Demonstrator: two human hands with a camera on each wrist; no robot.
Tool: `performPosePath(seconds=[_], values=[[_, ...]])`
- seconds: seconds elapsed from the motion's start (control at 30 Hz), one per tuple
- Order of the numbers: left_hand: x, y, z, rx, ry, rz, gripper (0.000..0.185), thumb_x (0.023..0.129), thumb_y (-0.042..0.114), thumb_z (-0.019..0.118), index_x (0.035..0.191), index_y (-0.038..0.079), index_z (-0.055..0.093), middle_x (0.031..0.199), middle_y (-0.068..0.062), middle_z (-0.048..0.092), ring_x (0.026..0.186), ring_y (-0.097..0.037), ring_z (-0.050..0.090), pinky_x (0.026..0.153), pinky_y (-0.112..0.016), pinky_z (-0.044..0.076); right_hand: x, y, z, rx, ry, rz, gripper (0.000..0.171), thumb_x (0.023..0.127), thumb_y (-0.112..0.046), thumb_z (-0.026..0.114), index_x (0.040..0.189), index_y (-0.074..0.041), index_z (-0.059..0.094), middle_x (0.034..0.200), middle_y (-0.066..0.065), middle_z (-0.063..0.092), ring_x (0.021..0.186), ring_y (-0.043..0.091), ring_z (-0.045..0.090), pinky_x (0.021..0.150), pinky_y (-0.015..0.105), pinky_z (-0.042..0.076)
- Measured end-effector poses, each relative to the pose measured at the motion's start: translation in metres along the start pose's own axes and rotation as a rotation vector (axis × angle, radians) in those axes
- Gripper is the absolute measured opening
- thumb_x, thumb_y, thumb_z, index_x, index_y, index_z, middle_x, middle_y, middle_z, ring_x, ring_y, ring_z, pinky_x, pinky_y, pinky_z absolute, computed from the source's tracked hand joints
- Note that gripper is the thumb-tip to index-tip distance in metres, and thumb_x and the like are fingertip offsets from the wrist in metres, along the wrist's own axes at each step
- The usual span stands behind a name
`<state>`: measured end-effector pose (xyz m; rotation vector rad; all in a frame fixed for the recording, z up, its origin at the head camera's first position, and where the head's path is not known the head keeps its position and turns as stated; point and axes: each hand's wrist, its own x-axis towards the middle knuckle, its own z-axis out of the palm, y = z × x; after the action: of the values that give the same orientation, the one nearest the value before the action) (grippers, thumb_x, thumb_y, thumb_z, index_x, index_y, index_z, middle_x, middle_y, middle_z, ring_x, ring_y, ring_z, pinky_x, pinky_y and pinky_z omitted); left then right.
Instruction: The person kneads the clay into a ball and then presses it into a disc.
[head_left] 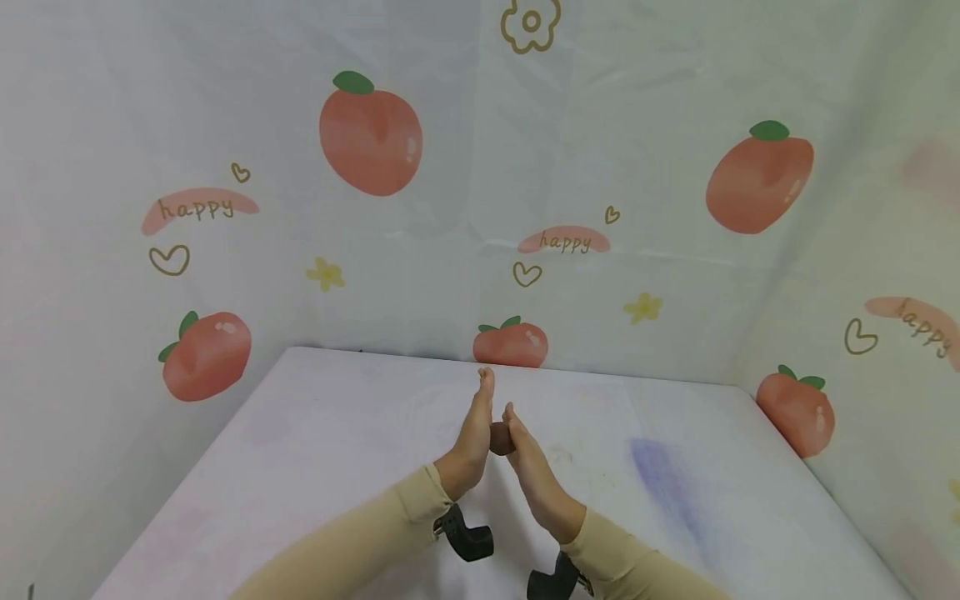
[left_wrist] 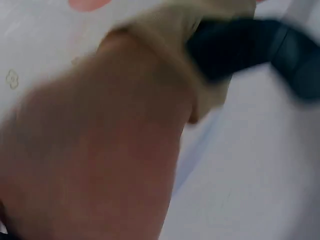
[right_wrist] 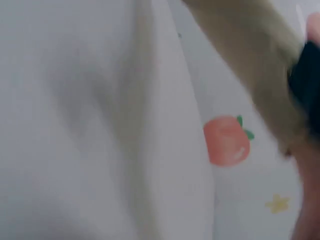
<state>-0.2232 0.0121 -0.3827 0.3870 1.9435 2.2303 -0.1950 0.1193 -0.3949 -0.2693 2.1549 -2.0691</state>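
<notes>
In the head view a small brown ball sits between the two palms, above the white table. My left hand presses it from the left, fingers straight and pointing up and away. From the other side the right hand lies flat against it, its fingers straight too, with the fingertips lower than the left ones. Part of the ball is covered by the right fingers. A blurred bare hand and its beige cuff fill much of the left wrist view. The right wrist view catches a beige sleeve; the ball is hidden there.
The white table carries a blue smear on the right. Behind it hangs a white curtain printed with red fruit and hearts. Black wrist mounts stick out below both cuffs.
</notes>
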Motion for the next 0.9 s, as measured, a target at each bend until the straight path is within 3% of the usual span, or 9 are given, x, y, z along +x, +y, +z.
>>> performPosePath(seconds=[0.03, 0.1, 0.23, 0.4, 0.53, 0.63, 0.7, 0.73, 0.9], values=[[0.002, -0.002, -0.002, 0.022, 0.014, -0.009, 0.068, 0.103, 0.053, 0.014, 0.156, 0.015, -0.007, 0.162, -0.002, -0.016, 0.148, -0.028, -0.017, 0.114, -0.062, -0.011, -0.005, -0.002, 0.002, -0.007, -0.018, -0.012, 0.059, 0.108, -0.034, 0.023, 0.152, 0.005, 0.015, 0.162, 0.019, -0.001, 0.149, 0.035, -0.005, 0.117, 0.059, 0.005], [0.004, -0.007, -0.004, 0.075, 0.033, -0.035, 0.069, 0.103, 0.055, 0.016, 0.156, 0.017, -0.007, 0.162, -0.002, -0.018, 0.148, -0.028, -0.018, 0.112, -0.064, -0.012, -0.012, -0.008, 0.005, -0.013, -0.056, -0.031, 0.061, 0.108, -0.033, 0.025, 0.154, -0.001, 0.001, 0.162, 0.017, -0.003, 0.149, 0.034, -0.006, 0.117, 0.059, 0.005], [0.000, -0.023, 0.000, 0.167, 0.013, -0.056, 0.073, 0.102, 0.056, 0.020, 0.156, 0.014, -0.005, 0.162, -0.004, -0.017, 0.148, -0.028, -0.018, 0.113, -0.065, -0.010, -0.014, -0.020, 0.001, 0.007, -0.036, -0.099, 0.061, 0.107, -0.034, 0.024, 0.155, -0.003, 0.000, 0.163, 0.013, -0.005, 0.149, 0.031, -0.009, 0.117, 0.060, -0.001], [-0.014, -0.031, 0.013, 0.161, -0.073, -0.064, 0.071, 0.102, 0.058, 0.014, 0.156, 0.017, -0.006, 0.162, -0.001, -0.017, 0.148, -0.027, -0.019, 0.113, -0.065, -0.010, 0.006, -0.030, -0.016, 0.026, 0.056, -0.154, 0.062, 0.107, -0.035, 0.022, 0.155, -0.005, -0.001, 0.163, 0.010, -0.003, 0.150, 0.027, -0.006, 0.119, 0.053, -0.002], [-0.023, -0.022, 0.020, 0.106, -0.139, 0.006, 0.061, 0.105, 0.045, 0.013, 0.156, 0.016, -0.004, 0.162, -0.001, -0.016, 0.148, -0.026, -0.019, 0.114, -0.062, -0.011, 0.021, -0.025, -0.024, -0.003, 0.117, -0.088, 0.062, 0.107, -0.037, 0.023, 0.155, -0.007, -0.001, 0.163, 0.009, -0.003, 0.150, 0.025, -0.007, 0.120, 0.052, -0.002], [-0.022, -0.009, 0.021, 0.056, -0.148, 0.054, 0.058, 0.106, 0.040, 0.015, 0.157, 0.016, 0.000, 0.163, -0.001, -0.013, 0.148, -0.024, -0.016, 0.116, -0.060, -0.008, 0.024, -0.013, -0.023, -0.013, 0.137, -0.018, 0.062, 0.107, -0.036, 0.024, 0.155, -0.006, 0.001, 0.163, 0.011, -0.004, 0.149, 0.028, -0.011, 0.119, 0.054, -0.005], [-0.017, -0.002, 0.017, 0.021, -0.136, 0.071, 0.058, 0.106, 0.041, 0.015, 0.157, 0.016, 0.002, 0.163, 0.000, -0.011, 0.149, -0.023, -0.014, 0.117, -0.058, -0.006, 0.021, -0.004, -0.019, -0.012, 0.122, 0.007, 0.063, 0.107, -0.037, 0.024, 0.155, -0.004, 0.002, 0.163, 0.013, -0.005, 0.149, 0.031, -0.012, 0.117, 0.057, -0.006], [-0.013, 0.002, 0.014, 0.005, -0.119, 0.066, 0.059, 0.105, 0.043, 0.016, 0.157, 0.017, 0.002, 0.163, 0.002, -0.011, 0.149, -0.021, -0.013, 0.118, -0.056, -0.006, 0.018, -0.001, -0.016, -0.008, 0.116, 0.016, 0.061, 0.107, -0.038, 0.023, 0.155, -0.003, 0.010, 0.163, 0.014, -0.004, 0.149, 0.031, -0.011, 0.117, 0.058, -0.006], [0.005, 0.010, -0.002, -0.012, -0.029, 0.027, 0.063, 0.104, 0.048, 0.016, 0.156, 0.016, 0.001, 0.163, 0.002, -0.011, 0.149, -0.022, -0.012, 0.119, -0.054, -0.007, -0.004, 0.002, 0.001, -0.020, -0.013, -0.001, 0.061, 0.107, -0.035, 0.021, 0.154, 0.002, 0.007, 0.162, 0.018, -0.005, 0.148, 0.036, -0.011, 0.116, 0.061, -0.004]])
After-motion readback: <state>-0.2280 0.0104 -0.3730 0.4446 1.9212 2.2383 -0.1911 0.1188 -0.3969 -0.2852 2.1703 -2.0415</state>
